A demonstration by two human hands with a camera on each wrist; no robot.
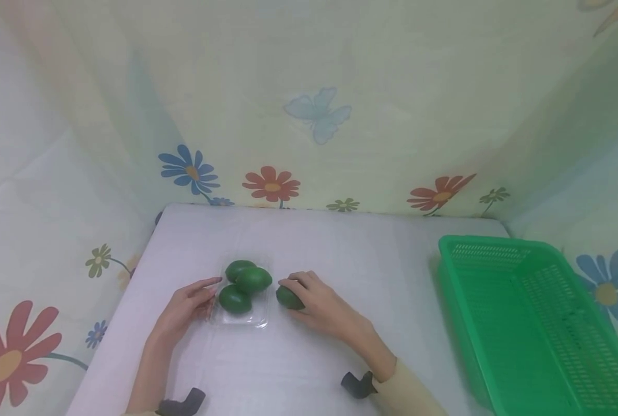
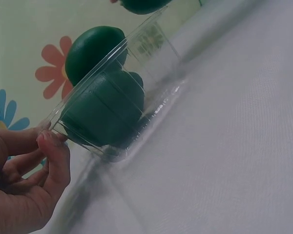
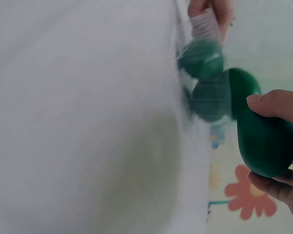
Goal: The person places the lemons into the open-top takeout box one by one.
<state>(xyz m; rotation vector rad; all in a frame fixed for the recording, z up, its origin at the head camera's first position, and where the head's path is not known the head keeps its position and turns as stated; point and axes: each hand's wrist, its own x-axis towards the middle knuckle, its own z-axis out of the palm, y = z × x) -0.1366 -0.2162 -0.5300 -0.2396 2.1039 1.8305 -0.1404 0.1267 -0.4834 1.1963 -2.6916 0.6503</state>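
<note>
A clear plastic box (image 1: pixel 259 318) stands on the white-covered table with smooth oval green fruits (image 1: pixel 235 299) in it, one piled on top of the others. My left hand (image 1: pixel 184 306) is at the box's left side. In the left wrist view, its thumb and finger pinch the box's rim (image 2: pixel 107 61) at a corner. My right hand (image 1: pixel 321 301) grips another green fruit (image 1: pixel 289 298) just right of the box. Seen from the right wrist, the thumb lies over this fruit (image 3: pixel 268 141) and fingers curl under it. Part of it is hidden by the hand.
A large green plastic basket (image 1: pixel 457 312) with slotted sides stands at the table's right. The white tabletop (image 1: pixel 361 254) ends at a flower-printed curtain (image 1: pixel 376 162), which also hangs along both sides. Dark camera mounts (image 1: pixel 358 385) sit at the wrists.
</note>
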